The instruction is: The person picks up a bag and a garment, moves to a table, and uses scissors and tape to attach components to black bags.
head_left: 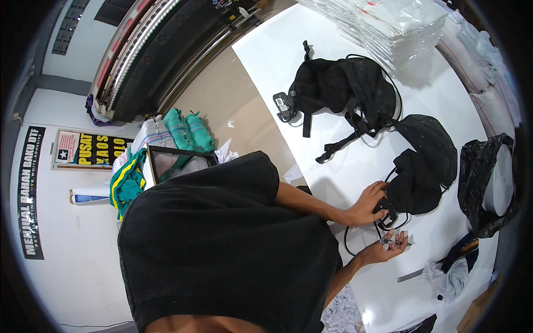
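A small black backpack-like bag (419, 177) with straps and a cord lies on the white table (294, 33). My left hand (366, 204) is at its near edge, fingers bent over the cloth and thumb by a black plastic fitting (387, 217). Just below, my right hand (387, 248) is closed around a slim dark pen (392, 242), its tip pointing right, above the table. Farther up lies a second black bag (344, 86) with loose straps and a small black labelled box (283, 104) at its left end. The left fingertips are partly lost against the dark fabric.
Plastic-wrapped white packs (397, 28) are piled at the table's far end. A black plastic bag (472, 186) around a white roll stands at the right edge. A metal ruler (410, 276) and crumpled cloth (452, 275) lie nearby. Behind stands a large printer-like machine (150, 55).
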